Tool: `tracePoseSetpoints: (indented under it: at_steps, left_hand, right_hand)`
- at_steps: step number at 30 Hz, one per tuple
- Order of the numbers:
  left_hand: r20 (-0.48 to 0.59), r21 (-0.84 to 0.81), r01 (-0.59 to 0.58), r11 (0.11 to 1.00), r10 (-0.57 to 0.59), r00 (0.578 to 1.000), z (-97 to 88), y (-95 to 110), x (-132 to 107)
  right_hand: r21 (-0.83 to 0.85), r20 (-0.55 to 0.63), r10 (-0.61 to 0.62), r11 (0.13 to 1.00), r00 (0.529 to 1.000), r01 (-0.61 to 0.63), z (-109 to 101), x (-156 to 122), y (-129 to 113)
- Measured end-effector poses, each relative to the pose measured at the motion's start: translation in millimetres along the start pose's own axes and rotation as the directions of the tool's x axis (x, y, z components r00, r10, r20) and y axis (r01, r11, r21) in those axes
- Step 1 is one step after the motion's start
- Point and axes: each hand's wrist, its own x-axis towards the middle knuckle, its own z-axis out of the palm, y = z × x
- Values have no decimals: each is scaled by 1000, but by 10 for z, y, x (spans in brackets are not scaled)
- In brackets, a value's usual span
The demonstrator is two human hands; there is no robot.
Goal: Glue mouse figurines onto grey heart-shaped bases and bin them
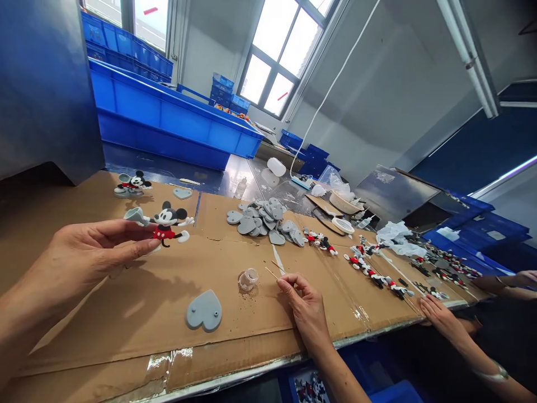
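We read no brand, label or writing anywhere, neither on the blue crates (168,115) at the far left nor on the parts on the bench; our left hand (90,252) hovers above the cardboard sheet (126,313), its fingers pinched together on a cartoon mouse figure (168,224) in red shorts, held just clear of the surface; our right hand (304,305) rests on the cardboard near the bench's front edge, thumb and forefinger closed on a thin wooden stick (272,273) whose tip points toward a small clear cup (248,278) just to its left; a grey heart-shaped base (205,310) lies flat between the two hands, apart from both; a second mouse figure (132,183) stands on a base at the far left; a heap of grey hearts (262,221) sits farther back, and loose figures (369,266) trail off to the right; bare cardboard lies open around the single heart; another person's hand (438,313) rests at the right edge, the arm cut off by the frame; what the cup holds is too small to tell.
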Motion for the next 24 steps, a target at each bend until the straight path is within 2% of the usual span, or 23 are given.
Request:
tracePoseSetpoints:
  at_steps: [10,14,18,21,24]
  left_hand:
    - [-19,42,25,999,-24,1000,7,-21,6]
    - [-19,70,66,995,-64,998,4,-2,11]
    - [-64,77,118,990,-113,992,11,-32,35]
    - [-93,106,94,990,-84,992,3,-131,78]
    - [-156,214,17,977,16,988,0,-242,132]
  right_hand:
    - [-98,77,-83,991,994,90,25,-2,-13]
    - [-129,58,-76,988,995,83,-10,-8,13]
    - [-181,-19,-84,980,996,79,-130,76,53]
    - [-227,-74,-88,972,993,69,-226,189,130]
    - [-270,-55,-101,959,993,82,-304,305,229]
